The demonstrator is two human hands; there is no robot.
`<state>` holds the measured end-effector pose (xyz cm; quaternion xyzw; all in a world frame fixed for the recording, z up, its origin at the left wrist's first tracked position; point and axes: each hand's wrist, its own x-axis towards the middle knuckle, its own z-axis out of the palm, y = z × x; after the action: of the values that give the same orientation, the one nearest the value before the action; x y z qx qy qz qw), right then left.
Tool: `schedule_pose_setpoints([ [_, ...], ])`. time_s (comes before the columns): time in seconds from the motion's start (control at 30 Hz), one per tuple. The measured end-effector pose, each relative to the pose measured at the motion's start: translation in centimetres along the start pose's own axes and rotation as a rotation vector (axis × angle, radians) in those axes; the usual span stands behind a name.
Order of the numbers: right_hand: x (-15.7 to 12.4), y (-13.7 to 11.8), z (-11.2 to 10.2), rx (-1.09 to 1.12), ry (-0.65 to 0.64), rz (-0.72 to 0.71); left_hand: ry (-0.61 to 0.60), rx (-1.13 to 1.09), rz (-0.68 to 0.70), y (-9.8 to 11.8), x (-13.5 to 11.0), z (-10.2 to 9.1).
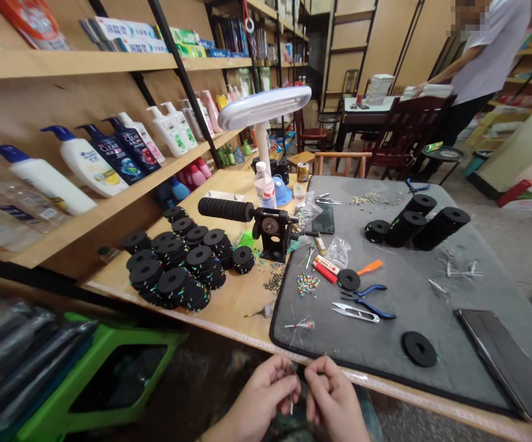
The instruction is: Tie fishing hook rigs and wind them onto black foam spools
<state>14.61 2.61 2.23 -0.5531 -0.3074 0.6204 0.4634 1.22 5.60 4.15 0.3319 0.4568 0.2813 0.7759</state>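
At the front edge of the table, my left hand [273, 390] is closed in a pinch. A thin white piece [291, 405] sticks out below its fingers, too small to name. Close beside it, my right hand [333, 393] is pinched as well, and what its fingertips hold is too fine to make out. Just beyond both hands, a small bundle of fine lines [300, 324] lies on the grey mat [399, 374]. Farther in are thread snips [355, 312], blue-handled pliers [370, 299], a red lighter [325, 272], colourful beads [307, 285] and a black foam spool [419, 348].
Stacks of black foam spools [174, 280] stand at left, beside a clamped black winder [273, 230]. Behind it are a water bottle [265, 187] and a lamp [266, 105]. More foam rolls [441, 228] and a dark case [500, 362] lie right. A person [491, 61] stands behind.
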Motion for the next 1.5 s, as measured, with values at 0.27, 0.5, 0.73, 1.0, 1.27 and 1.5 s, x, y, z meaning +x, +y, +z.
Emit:
schedule_pose_setpoints([
  [0.27, 0.1, 1.1, -0.2, 0.138, -0.028, 0.051, 0.023, 0.077, 0.022, -0.4, 0.4, 0.3],
  [0.5, 0.3, 1.2, -0.5, 0.160, -0.031, 0.070, -0.005, 0.177, 0.040, -0.5, 0.5, 0.4],
  [0.73, 0.1, 1.0, -0.3, 0.076, -0.004, 0.020, 0.025, 0.246, 0.075, -0.4, 0.4, 0.5],
  [1.0, -0.5, 0.5, -0.5, 0.071, 0.021, 0.051, -0.086, 0.166, 0.018, -0.3, 0.4, 0.8],
  [1.27, -0.6, 0.7, -0.5, 0.076, 0.011, 0.044, -0.042, 0.135, -0.001, -1.1, 0.7, 0.7],
  [1.5, -1.0, 0.4, -0.5, 0.055, 0.015, 0.069, -0.064, 0.019, -0.043, -3.0, 1.4, -0.2],
])
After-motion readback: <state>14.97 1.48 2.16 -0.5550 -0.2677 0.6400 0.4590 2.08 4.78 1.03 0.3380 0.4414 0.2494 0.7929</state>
